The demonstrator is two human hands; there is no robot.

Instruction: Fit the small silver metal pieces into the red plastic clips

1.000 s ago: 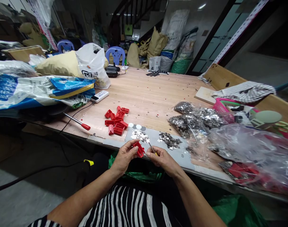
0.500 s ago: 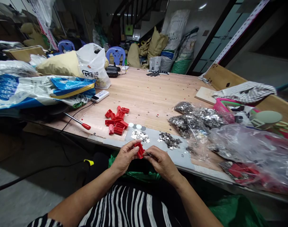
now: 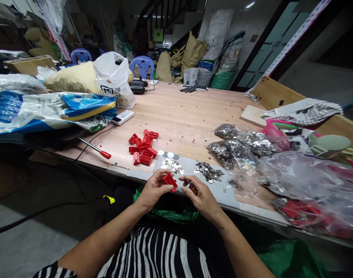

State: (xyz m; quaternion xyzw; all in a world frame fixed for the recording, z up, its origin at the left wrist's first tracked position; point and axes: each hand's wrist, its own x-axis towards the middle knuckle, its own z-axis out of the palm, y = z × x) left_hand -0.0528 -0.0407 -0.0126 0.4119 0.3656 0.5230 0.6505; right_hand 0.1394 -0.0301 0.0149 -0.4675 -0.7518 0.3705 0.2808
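My left hand (image 3: 155, 190) is closed on a red plastic housing (image 3: 170, 180), held tilted over the table's front edge between thumb and fingers. A short gap to its right, my right hand (image 3: 200, 195) is curled around a slim tool (image 3: 193, 189) with a metal shaft and an orange-brown handle; most of it is hidden in the palm. Just beyond the hands lie a pile of shiny silver metal pieces (image 3: 172, 166) and a darker pile of small metal pieces (image 3: 209, 172), both on a grey sheet (image 3: 190, 162). Several more red plastic housings (image 3: 143, 146) are heaped to the left.
Plastic bags of metal pieces (image 3: 227, 152) crowd the right side, beside a pink basket (image 3: 273, 131). On the left are a red-tipped metal lever (image 3: 105, 154), a white power bank (image 3: 123, 117) and large sacks (image 3: 49, 108). A green bag (image 3: 176, 214) hangs below the table edge.
My right hand has drawn back to the right, taking the tool away from the red housing. My left hand has turned the housing to a flatter angle.
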